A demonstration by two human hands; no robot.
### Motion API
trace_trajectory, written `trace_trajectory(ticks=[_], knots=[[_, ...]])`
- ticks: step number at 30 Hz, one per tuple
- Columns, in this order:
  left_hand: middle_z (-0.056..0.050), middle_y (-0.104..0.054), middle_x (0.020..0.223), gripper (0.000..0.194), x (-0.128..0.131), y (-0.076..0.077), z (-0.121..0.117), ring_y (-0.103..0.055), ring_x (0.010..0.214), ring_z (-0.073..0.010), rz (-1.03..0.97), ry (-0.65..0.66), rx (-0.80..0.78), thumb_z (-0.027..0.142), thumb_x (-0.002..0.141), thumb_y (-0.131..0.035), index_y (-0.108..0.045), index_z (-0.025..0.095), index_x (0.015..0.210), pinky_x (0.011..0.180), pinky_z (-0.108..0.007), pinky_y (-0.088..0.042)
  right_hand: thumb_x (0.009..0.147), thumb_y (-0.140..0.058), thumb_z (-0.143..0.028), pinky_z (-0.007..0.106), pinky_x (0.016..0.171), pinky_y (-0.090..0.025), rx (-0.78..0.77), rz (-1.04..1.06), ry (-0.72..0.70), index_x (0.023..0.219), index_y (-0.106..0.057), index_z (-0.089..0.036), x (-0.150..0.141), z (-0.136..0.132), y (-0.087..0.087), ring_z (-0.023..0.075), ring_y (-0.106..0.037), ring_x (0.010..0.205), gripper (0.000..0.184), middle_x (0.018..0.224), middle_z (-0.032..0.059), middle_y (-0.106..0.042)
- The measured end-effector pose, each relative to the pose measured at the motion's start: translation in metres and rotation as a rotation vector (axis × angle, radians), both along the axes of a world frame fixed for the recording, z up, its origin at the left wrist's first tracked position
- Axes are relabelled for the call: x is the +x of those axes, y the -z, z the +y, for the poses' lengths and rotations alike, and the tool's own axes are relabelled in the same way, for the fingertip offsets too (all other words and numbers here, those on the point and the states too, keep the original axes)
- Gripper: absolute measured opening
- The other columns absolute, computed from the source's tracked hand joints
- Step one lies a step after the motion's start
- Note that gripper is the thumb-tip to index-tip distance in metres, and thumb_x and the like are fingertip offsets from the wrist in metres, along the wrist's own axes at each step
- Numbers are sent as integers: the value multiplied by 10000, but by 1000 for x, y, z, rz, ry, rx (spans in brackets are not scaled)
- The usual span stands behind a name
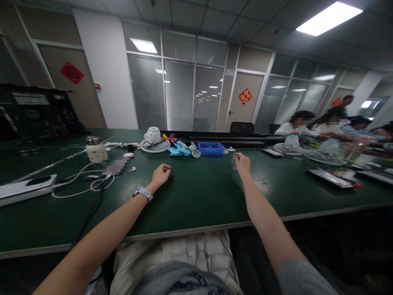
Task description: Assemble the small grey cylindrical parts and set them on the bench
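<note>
Fingers pinched, my right hand (244, 164) holds a small clear object (234, 163) just above or against the green tabletop; I cannot make out its kind. My left hand (160, 176) rests on the table with its fingers loosely curled together, and nothing shows in them. Beyond my hands lie several light-blue fan blades (181, 149) and a blue plastic bin (211, 148) with small parts in it. A white fan (153, 140) lies face down behind my left hand.
At the left are a cream bottle (96, 151), a pixelated phone (117, 166) with a white cable (92, 185), and a white box-like device (27, 187). Fan parts (291, 145) and a tool tray (331, 178) lie to the right. Several people sit farther right.
</note>
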State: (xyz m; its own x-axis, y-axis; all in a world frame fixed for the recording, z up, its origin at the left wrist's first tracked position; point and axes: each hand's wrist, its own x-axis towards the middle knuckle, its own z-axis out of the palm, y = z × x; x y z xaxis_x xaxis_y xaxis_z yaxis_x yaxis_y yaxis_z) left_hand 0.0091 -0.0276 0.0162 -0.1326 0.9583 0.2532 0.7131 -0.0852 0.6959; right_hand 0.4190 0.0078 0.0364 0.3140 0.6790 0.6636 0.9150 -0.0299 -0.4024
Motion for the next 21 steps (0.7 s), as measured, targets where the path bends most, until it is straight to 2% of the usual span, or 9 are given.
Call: trace_trajectory(ticks=[7,16,21], knots=[[-52,-709,967,264,0,0,0,-649,825,-167,8,1,2,210,831,-550,-644,177,1075,718,-244,-455,843,-620,-237,327,823,-464,22,43,-4,1076,-695,-223,2,1,3,236,-667,877,245,916,85,-737],[-66,-707,988,272,0,0,-1,-648,844,-176,13,12,-5,219,838,-546,-638,172,1090,749,-260,-459,816,-593,-239,320,788,-467,178,264,-7,1070,-700,-202,5,4,12,238,-679,860,279,839,73,-747],[-59,-708,982,274,-2,2,2,-649,844,-174,10,18,-1,221,829,-549,-636,182,1086,747,-261,-463,808,-613,-263,329,791,-462,185,321,25,1089,-690,-196,6,6,14,247,-675,868,298,850,79,-746]])
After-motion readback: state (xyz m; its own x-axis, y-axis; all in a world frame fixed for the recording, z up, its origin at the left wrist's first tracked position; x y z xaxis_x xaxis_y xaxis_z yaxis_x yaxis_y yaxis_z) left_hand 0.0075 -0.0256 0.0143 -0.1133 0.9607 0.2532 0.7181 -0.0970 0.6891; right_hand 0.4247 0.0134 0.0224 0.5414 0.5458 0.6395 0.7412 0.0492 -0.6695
